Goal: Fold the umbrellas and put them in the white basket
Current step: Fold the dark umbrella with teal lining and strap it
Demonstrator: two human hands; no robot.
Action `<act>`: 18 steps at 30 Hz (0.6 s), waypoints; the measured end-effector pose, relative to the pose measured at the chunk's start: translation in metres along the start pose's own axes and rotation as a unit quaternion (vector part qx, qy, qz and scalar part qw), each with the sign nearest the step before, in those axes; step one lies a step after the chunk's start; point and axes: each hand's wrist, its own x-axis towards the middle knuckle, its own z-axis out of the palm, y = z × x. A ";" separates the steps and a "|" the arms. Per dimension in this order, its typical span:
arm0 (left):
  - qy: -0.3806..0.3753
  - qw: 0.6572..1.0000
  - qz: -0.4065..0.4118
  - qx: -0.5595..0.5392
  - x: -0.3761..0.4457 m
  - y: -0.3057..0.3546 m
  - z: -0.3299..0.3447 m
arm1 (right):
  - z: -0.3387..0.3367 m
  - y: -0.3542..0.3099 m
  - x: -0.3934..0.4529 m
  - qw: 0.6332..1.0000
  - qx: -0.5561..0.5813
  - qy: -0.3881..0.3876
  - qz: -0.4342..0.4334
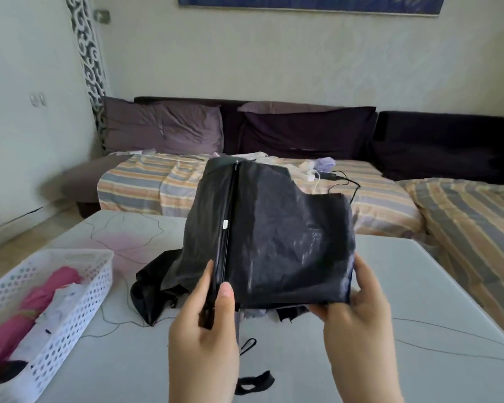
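A black umbrella [268, 234] stands collapsed and upright above the table, its canopy fabric spread flat to the right of a black rib. My left hand [204, 324] grips the rib and shaft near the bottom, thumb on the front. My right hand [358, 312] pinches the lower right edge of the fabric. The wrist strap [252, 382] trails on the table below. A folded pink umbrella [29, 312] lies in the white perforated basket [96, 289] at the left edge of the table.
The white table [419, 301] with a faint flower print lies under my hands. Behind it runs a sofa with a striped cover [146, 187], purple cushions [163, 126] and a cable [344, 181].
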 end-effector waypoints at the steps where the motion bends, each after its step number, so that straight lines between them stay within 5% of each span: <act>1: 0.006 1.000 -0.009 0.001 0.000 -0.004 0.001 | 0.000 0.005 0.002 1.000 0.018 0.001 -0.002; 6: 0.022 0.999 -0.008 0.041 0.007 -0.023 0.005 | -0.004 0.026 0.012 0.971 0.230 0.006 0.061; 9: 0.019 0.998 0.004 0.063 0.006 -0.028 0.004 | -0.012 0.027 0.011 0.955 0.249 -0.085 0.139; 12: 0.019 0.996 0.018 0.080 0.002 -0.030 0.004 | -0.021 0.029 0.007 0.972 0.131 -0.101 0.164; 18: 0.013 0.996 0.000 0.089 -0.006 -0.027 0.007 | -0.029 0.021 -0.002 0.992 -0.111 -0.051 0.023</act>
